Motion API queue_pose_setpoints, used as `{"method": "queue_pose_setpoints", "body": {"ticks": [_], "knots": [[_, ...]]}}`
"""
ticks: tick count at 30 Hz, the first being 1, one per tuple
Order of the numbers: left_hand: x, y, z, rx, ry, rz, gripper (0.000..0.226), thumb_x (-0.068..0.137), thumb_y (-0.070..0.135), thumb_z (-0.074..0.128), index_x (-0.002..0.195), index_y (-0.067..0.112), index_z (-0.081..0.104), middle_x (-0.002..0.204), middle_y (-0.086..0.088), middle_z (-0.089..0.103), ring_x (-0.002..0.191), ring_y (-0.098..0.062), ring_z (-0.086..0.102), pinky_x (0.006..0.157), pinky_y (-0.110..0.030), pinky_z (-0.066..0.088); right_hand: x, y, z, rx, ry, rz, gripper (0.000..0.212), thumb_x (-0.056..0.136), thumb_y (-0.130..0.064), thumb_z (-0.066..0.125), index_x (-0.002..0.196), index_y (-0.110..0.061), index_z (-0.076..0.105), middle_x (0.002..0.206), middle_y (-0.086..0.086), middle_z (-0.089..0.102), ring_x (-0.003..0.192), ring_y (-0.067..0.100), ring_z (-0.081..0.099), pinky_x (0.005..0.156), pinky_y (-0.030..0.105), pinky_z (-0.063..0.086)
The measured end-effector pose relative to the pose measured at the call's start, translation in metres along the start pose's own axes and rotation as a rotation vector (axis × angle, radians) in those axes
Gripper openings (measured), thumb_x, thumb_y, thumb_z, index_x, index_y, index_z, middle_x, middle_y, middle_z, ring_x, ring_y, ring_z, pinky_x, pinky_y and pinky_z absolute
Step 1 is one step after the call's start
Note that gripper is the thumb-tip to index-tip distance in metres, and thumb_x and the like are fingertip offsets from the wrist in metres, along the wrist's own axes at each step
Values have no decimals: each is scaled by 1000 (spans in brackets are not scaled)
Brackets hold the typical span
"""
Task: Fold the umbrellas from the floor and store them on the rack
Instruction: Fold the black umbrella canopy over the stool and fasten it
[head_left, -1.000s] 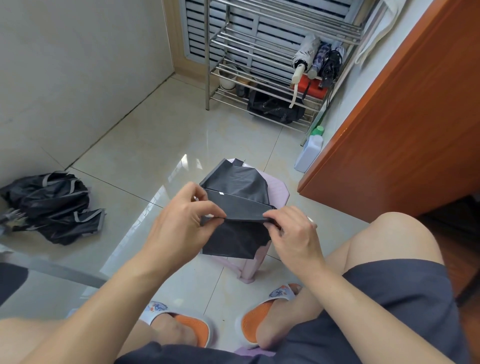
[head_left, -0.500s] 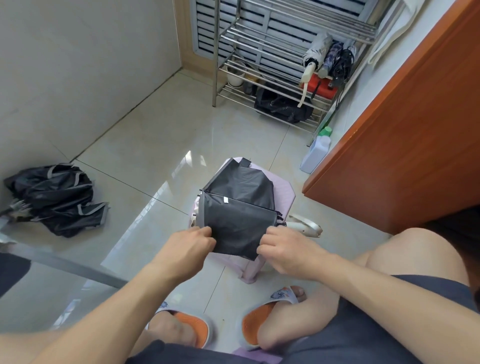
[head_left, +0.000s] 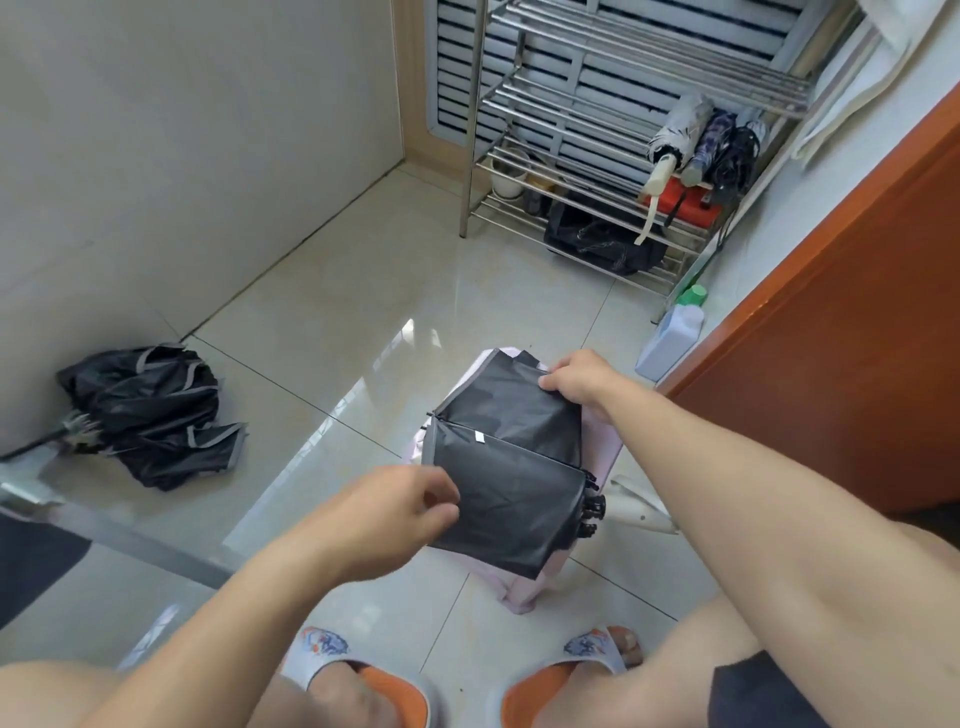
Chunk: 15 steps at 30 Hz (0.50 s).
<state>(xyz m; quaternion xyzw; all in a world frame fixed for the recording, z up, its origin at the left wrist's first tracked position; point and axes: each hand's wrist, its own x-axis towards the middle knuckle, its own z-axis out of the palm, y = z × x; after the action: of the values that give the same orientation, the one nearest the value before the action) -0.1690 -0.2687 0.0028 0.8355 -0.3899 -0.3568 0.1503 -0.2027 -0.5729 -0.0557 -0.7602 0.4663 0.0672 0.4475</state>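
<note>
No text, brand, number or sign can be read in this view. A small white tag (head_left: 479, 437) sits on the black umbrella canopy (head_left: 511, 483), toward 10 o'clock from the canopy's middle, but it is too small to show any letters. The slippers (head_left: 592, 649) at 6 o'clock carry a blue and orange print on the straps; it looks like a picture, and no words are legible. The white bottle (head_left: 670, 338) at 2 o'clock shows no readable label.

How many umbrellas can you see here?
5: one being folded on the stool, one crumpled on the floor, three rolled on the rack. Others may be hidden.
</note>
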Motion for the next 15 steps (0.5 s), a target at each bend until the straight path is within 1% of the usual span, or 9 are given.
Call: {"method": "queue_pose_setpoints", "body": {"ticks": [1,4,5,6,8,10,12,13,15], "knots": [[2,1,-8,-87,86,-18,13,98,42,55,102,40,67,97,24,67,88,-3,64,85,-29,53,-2,-3,-1,71,21,-12,8,86,-13,76,87,-11,68,92,6,68,96,26,65,82,30,51],[13,13,-30,-343,396,-52,13,99,29,60,94,35,70,86,19,69,71,1,62,63,-14,45,-33,-12,-13,199,91,-144,17,87,-7,73,79,-19,65,77,-2,63,76,15,58,59,19,45],[16,18,-36,-414,473,-60,11,98,27,62,96,33,71,87,17,69,70,1,62,61,-14,43,-51,-12,-17,211,106,-208,16,88,-8,73,79,-19,66,75,-4,63,70,11,56,54,16,42],[21,22,-41,-473,514,-54,8,98,28,64,98,32,71,89,15,70,73,2,62,65,-17,44,-68,-12,-21,208,124,-272,15,88,-8,72,80,-20,67,72,-7,62,65,7,54,52,12,40],[28,30,-46,-592,483,-22,16,95,32,68,111,32,68,95,13,70,83,-3,67,77,-27,52,-103,-4,-24,168,152,-378,11,87,-10,74,81,-19,71,70,-12,63,60,-4,52,57,7,39],[30,38,-44,-697,349,-6,40,91,36,74,127,34,58,102,8,69,91,-10,68,78,-27,54,-132,10,-19,73,194,-499,7,85,-11,76,84,-18,74,77,-13,65,74,-5,56,69,5,38],[27,43,-35,-664,256,10,59,85,38,80,137,40,50,106,2,64,93,-12,66,76,-23,50,-148,27,-8,-30,272,-660,10,82,-11,79,82,-19,75,81,-13,67,86,2,56,81,11,39],[24,44,-29,-607,249,22,63,84,37,81,138,42,50,107,2,60,95,-9,63,78,-21,47,-152,37,-2,-57,297,-726,9,80,-11,80,81,-19,75,82,-13,66,89,9,57,83,17,41],[16,43,-18,-468,300,45,58,83,35,81,135,43,55,108,8,52,105,-6,54,84,-19,40,-158,53,9,-94,329,-814,9,78,-11,79,81,-19,76,83,-12,65,89,16,57,81,25,44]]}}
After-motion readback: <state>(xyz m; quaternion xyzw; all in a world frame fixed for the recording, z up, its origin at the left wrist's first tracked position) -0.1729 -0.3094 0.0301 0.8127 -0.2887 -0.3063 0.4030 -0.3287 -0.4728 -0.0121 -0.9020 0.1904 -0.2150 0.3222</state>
